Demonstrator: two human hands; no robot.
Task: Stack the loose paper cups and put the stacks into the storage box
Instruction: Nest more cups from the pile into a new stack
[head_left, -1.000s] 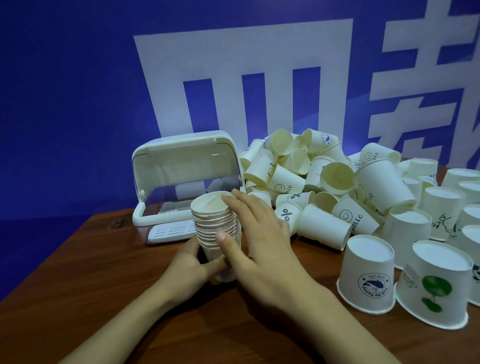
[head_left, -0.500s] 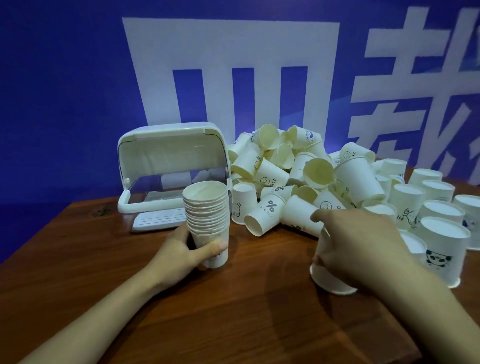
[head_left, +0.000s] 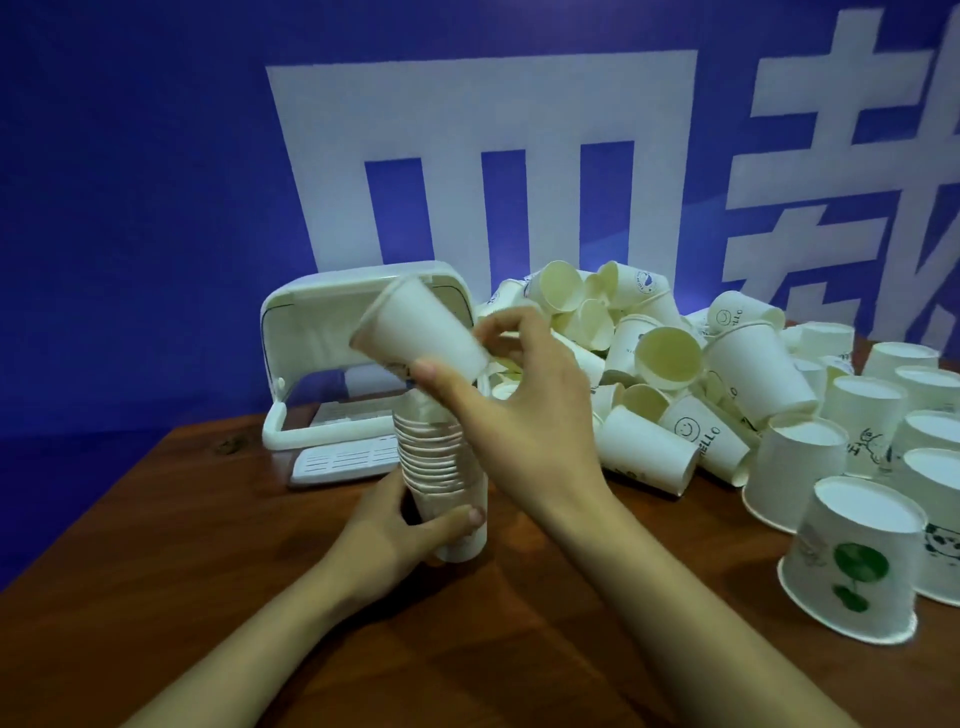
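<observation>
The stack of nested cups (head_left: 441, 467) stands on the bench (head_left: 208, 571) just in front of the open storage box (head_left: 332, 364), the left hand (head_left: 395, 530) wrapped around its base. Above the stack, the right hand (head_left: 524, 410) has its fingers (head_left: 496, 330) closed on a single tilted cup (head_left: 421, 332). Right of the stack lies a heap of loose cups (head_left: 649, 364), one reading "HELLO" with a smiley; what the box holds cannot be told.
</observation>
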